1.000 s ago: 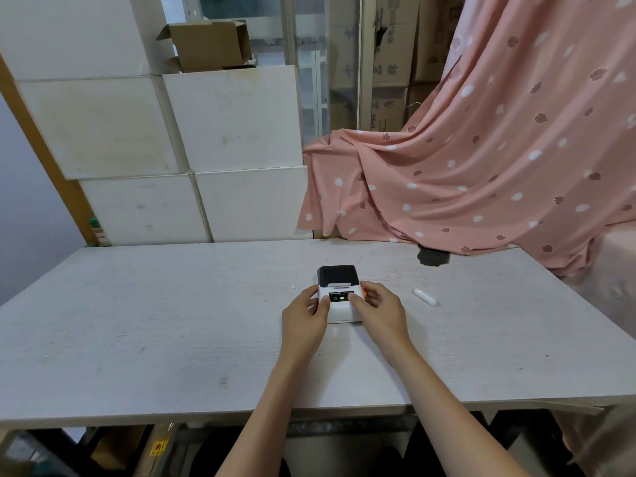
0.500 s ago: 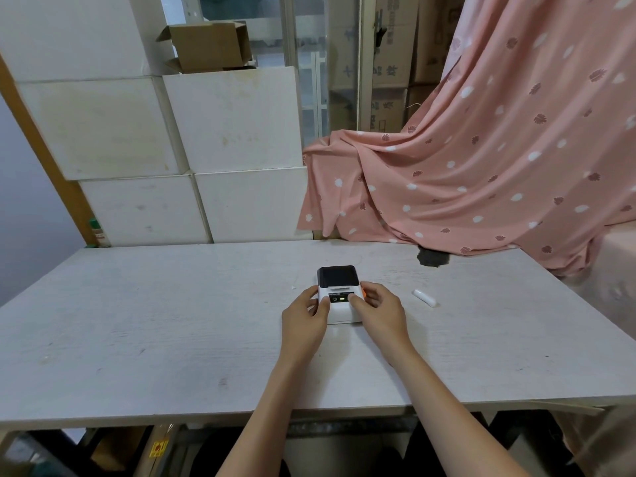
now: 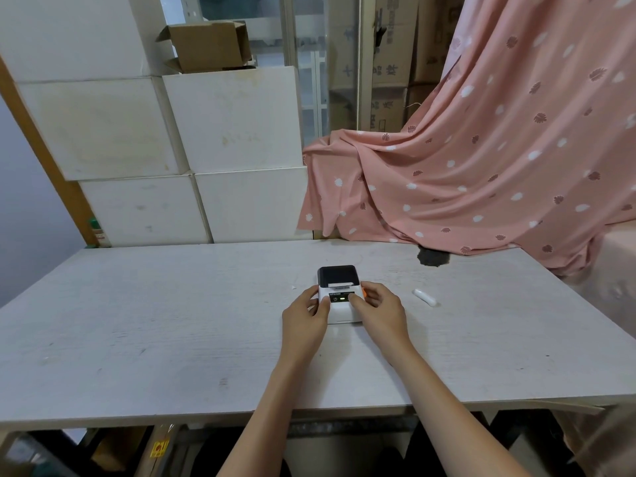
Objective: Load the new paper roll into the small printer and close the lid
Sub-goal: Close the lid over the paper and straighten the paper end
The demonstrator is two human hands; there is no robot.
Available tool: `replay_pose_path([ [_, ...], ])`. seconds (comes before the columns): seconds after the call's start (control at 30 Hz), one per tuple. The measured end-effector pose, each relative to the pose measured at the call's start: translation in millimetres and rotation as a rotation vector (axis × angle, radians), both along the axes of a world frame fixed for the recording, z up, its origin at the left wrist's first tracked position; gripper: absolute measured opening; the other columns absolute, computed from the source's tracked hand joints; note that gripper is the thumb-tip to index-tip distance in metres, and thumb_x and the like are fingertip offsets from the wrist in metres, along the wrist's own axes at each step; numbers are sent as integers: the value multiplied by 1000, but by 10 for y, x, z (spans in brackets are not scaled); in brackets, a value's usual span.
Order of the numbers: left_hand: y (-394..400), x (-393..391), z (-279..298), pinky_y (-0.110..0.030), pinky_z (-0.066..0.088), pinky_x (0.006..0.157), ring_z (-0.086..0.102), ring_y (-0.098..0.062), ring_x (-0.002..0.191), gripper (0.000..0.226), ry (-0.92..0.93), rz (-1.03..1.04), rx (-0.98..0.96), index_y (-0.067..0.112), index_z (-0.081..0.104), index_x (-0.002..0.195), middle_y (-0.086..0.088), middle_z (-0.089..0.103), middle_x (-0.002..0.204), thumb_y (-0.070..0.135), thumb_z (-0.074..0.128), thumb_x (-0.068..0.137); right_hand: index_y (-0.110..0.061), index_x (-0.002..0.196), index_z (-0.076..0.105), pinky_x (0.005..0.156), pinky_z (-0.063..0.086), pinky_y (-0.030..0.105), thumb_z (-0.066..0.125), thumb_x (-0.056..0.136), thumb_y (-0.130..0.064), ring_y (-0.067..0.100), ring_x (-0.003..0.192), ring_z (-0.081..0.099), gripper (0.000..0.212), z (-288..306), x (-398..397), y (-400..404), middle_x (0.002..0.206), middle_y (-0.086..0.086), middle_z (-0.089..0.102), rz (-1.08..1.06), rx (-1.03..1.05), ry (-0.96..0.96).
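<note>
The small printer (image 3: pixel 339 297) sits near the middle of the white tabletop (image 3: pixel 172 321), its black lid (image 3: pixel 337 274) down at the far end and a strip of white paper showing at the slot just below it. Both hands bracket the white body. The left hand (image 3: pixel 304 316) is loosely curled at the printer's 9 o'clock side, thumb lying on the top face beside the lit panel, the other fingers against the left wall. The right hand (image 3: pixel 380 309) is half open at the 3 o'clock side, thumb tip resting on the panel's right end, fingers bent beside an orange tab (image 3: pixel 363 291) on the printer's right edge; whether they press it I cannot tell. A small white cylinder (image 3: pixel 425 297) lies on the tabletop at 3 o'clock from the printer, well apart from the right hand.
</note>
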State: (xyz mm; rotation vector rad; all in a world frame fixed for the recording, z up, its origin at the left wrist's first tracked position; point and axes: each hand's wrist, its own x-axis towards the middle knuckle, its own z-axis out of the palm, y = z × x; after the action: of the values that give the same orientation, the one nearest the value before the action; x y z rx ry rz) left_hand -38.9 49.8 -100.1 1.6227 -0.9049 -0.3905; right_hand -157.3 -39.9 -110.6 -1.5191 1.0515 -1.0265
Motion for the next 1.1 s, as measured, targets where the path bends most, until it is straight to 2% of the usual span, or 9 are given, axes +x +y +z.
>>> replay_pose_path([
  [0.33, 19, -11, 25, 3, 42, 68, 57, 27, 81, 21, -17, -2, 3, 43, 60, 102, 33, 62, 87, 22, 58, 98, -25, 120, 67, 93, 47, 23, 75, 85, -31, 6, 109, 61, 36, 4, 5, 8, 112, -11, 67, -1, 2, 5],
  [0.5, -6, 15, -18, 3, 42, 68, 58, 21, 84, 23, -21, -8, 5, 29, 67, 119, 24, 66, 99, 25, 57, 99, -25, 118, 68, 95, 49, 25, 74, 84, -32, 5, 109, 62, 34, 6, 13, 8, 113, -12, 69, -10, 8, 18],
  [0.63, -7, 14, -25, 4, 42, 70, 59, 18, 85, 25, -16, -6, 3, 25, 67, 122, 20, 67, 101, 24, 57, 98, -25, 120, 67, 92, 49, 24, 74, 84, -32, 5, 110, 62, 37, 19, 16, 13, 115, -11, 69, -13, 21, 24],
  [0.73, 4, 9, -15, 3, 42, 69, 59, 23, 83, 20, -16, -10, -6, 30, 67, 114, 28, 65, 92, 22, 58, 98, -27, 117, 68, 93, 51, 27, 74, 83, -32, 5, 109, 62, 36, 23, 22, 3, 113, -12, 69, -20, 36, 28],
  [0.83, 11, 2, 2, 2, 43, 70, 59, 21, 83, 19, -11, -10, 3, 34, 67, 112, 27, 66, 92, 25, 58, 98, -31, 112, 68, 92, 56, 38, 75, 78, -38, 3, 107, 63, 35, 16, 27, -13, 108, -15, 69, -20, 64, 29],
  [0.97, 16, -10, 30, 0, 45, 69, 60, 22, 80, 30, -7, -9, 15, 52, 60, 89, 35, 67, 76, 23, 58, 97, -27, 108, 67, 91, 49, 27, 75, 82, -28, 6, 104, 63, 27, 52, 34, -24, 102, -17, 66, -23, 67, 18],
  [1.1, 22, -16, 43, 1, 44, 70, 58, 25, 81, 32, 7, 0, 13, 53, 59, 90, 34, 65, 83, 22, 59, 96, -30, 106, 65, 87, 48, 27, 75, 81, -27, 5, 98, 62, 27, 90, 59, -17, 102, -15, 65, -33, 111, 10],
])
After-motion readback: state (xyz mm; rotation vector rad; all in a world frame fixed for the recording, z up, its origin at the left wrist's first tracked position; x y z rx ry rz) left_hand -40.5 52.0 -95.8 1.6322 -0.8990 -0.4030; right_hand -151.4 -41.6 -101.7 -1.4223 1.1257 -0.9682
